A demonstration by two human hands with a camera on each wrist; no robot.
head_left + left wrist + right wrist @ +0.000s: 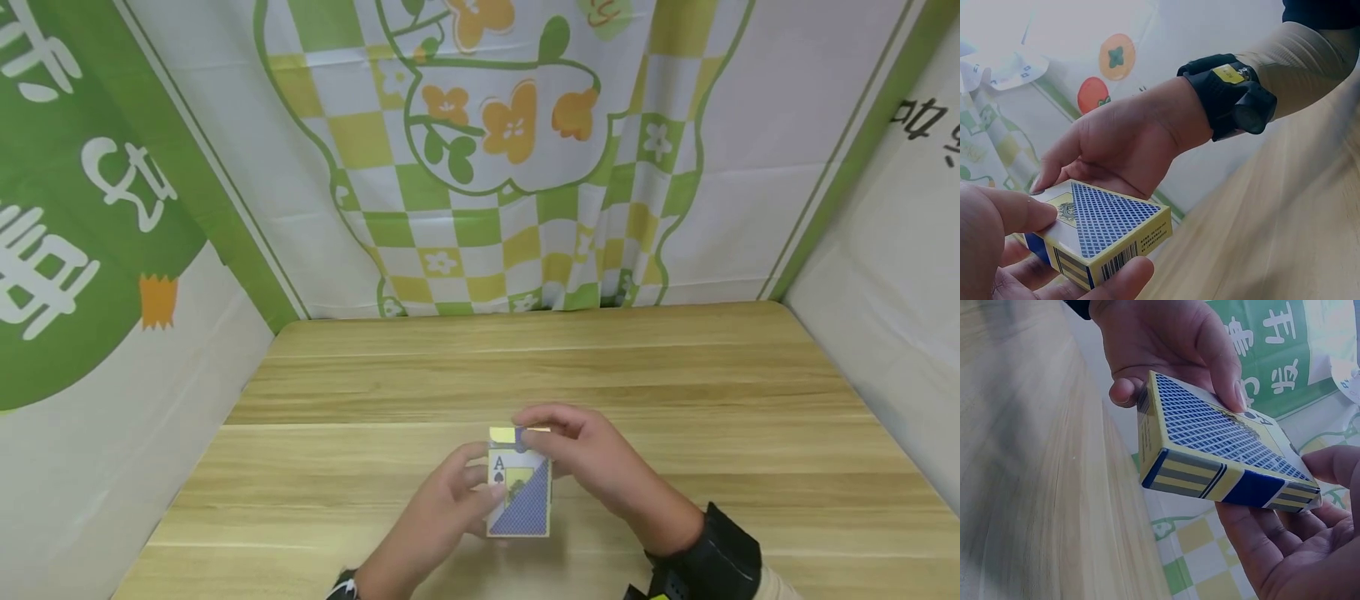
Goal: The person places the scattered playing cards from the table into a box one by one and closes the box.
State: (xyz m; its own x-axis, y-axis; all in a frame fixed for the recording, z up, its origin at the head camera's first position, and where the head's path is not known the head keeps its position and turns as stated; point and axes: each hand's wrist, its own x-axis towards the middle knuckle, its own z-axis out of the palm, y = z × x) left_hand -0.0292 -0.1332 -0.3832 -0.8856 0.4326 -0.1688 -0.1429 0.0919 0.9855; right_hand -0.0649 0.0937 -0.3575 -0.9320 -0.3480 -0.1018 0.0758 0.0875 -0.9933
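Note:
A playing card box (529,508), blue-patterned with yellow edges and an ace of spades on its face, is held above the table. My left hand (453,496) grips it from the left side, thumb on the front face and fingers behind and below. At the top end my right hand (592,454) pinches the box near its flap, thumb in front. The left wrist view shows the barcode end of the box (1119,219) toward the camera, with my right hand (1129,137) at the far end. In the right wrist view, the striped side of the box (1229,481) faces me.
The wood-grain table (360,375) lies beneath both hands. Behind it hangs a checked and flowered cloth (480,225), with printed cloth walls on the left (112,375) and right (885,250). Black bands sit on both wrists, with a camera on the right one (1250,112).

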